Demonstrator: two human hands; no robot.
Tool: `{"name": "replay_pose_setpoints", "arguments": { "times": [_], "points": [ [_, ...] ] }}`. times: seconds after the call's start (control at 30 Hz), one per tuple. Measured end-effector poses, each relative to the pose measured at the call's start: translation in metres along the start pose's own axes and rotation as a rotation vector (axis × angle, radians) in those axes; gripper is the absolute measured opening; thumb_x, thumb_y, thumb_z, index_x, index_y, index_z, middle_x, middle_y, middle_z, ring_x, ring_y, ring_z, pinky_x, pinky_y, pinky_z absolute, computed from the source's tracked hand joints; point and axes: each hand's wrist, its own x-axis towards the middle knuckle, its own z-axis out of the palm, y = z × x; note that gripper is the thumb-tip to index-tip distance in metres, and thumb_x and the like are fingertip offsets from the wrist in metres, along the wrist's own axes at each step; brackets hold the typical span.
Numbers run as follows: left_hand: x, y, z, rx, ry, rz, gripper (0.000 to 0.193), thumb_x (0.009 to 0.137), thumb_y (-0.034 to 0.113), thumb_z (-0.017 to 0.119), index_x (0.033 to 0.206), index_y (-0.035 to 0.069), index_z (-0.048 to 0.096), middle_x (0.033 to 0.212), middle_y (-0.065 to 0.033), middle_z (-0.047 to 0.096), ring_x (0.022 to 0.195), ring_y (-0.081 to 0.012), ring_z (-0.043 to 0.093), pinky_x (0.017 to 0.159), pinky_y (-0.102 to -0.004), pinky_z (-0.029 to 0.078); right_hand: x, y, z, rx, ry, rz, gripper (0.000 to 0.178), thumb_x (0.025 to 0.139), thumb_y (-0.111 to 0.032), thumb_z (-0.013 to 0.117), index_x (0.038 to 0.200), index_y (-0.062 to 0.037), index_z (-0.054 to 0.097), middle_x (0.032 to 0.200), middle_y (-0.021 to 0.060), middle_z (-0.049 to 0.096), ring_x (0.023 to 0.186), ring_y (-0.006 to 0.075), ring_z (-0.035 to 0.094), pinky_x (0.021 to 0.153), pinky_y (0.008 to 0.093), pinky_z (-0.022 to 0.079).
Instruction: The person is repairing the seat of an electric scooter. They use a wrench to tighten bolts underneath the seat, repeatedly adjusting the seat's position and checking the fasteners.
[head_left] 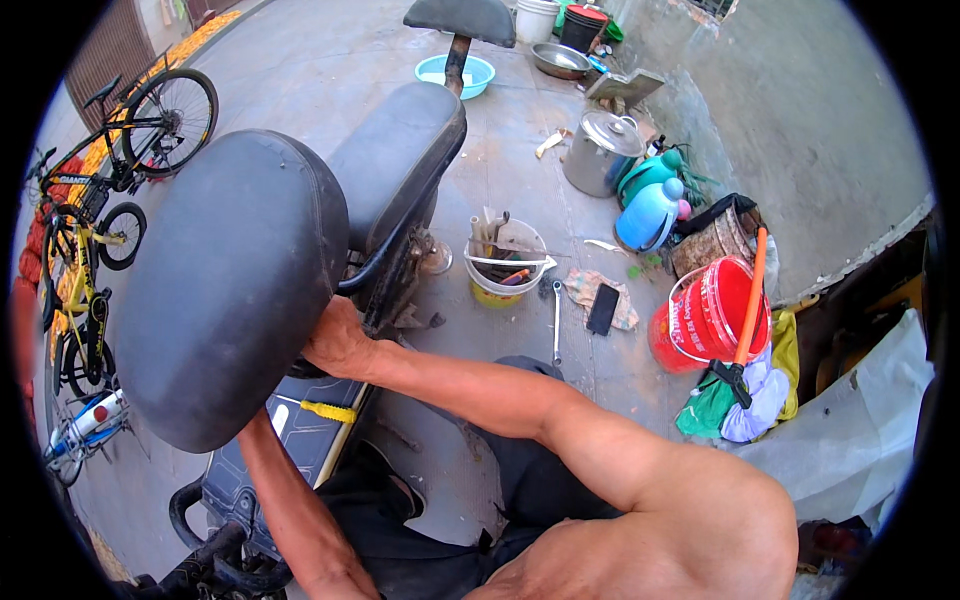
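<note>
A padded black seat [220, 290] of a small vehicle fills the left-centre, tilted up. My right hand [338, 338] is at its right underside, fingers curled in on something I cannot make out. My left forearm [290, 500] runs up beneath the seat's lower edge; the seat hides that hand. A longer black seat [395, 160] lies behind, ending in a raised backrest [460, 20]. Below the front seat, a yellow ribbed handle [328, 411] rests on the dark footboard [300, 440].
Right of the vehicle stand a white tool bucket [495, 292], a wrench [557, 320] and a phone [603, 310] on a cloth. Farther right are a red bucket [690, 320], a blue jug [648, 215] and a lidded metal pot [598, 160]. Several bicycles [170, 120] line the left.
</note>
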Motion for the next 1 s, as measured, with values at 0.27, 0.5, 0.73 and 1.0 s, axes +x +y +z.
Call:
{"name": "replay_pose_setpoints", "arguments": {
  "times": [0.27,0.5,0.73,1.0],
  "points": [
    [0.000,-0.002,0.002,-0.020,0.001,0.005,0.050,0.090,0.031,0.055,0.131,0.005,0.042,0.129,-0.0119,0.048,0.119,-0.0259,0.044,0.100,-0.0401,0.034,0.001,-0.009,0.001,-0.021,0.057,0.085,0.016,0.076,-0.018,0.061,0.082,-0.0026,0.060,0.079,0.0174,0.061,0.076,0.0359,0.060,0.063,0.0434,0.046],
    [0.000,-0.006,-0.001,-0.021,0.014,0.003,0.049,0.091,0.031,0.054,0.130,0.005,0.043,0.128,-0.0121,0.049,0.118,-0.0258,0.046,0.099,-0.0398,0.036,-0.006,-0.011,0.016,-0.003,0.088,0.122,0.007,0.075,-0.009,0.058,0.074,-0.0025,0.060,0.076,0.0161,0.063,0.072,0.0355,0.062,0.058,0.0430,0.047],
    [0.003,-0.007,-0.007,0.006,0.028,0.004,0.047,0.091,0.031,0.054,0.129,0.004,0.044,0.127,-0.0123,0.051,0.116,-0.0256,0.047,0.098,-0.0395,0.037,-0.011,-0.038,0.026,0.069,-0.076,0.301,0.010,0.078,-0.011,0.056,0.077,-0.0030,0.062,0.077,0.0151,0.064,0.078,0.0310,0.065,0.063,0.0385,0.051],
    [0.004,-0.006,0.002,-0.035,0.016,0.025,0.046,0.091,0.030,0.053,0.128,0.003,0.045,0.125,-0.0126,0.052,0.115,-0.0253,0.049,0.096,-0.0392,0.039,-0.019,-0.025,0.051,0.247,0.075,0.195,0.014,0.081,-0.012,0.052,0.082,-0.0016,0.062,0.082,0.0218,0.062,0.082,0.0412,0.059,0.065,0.0451,0.048]
  ]
}}
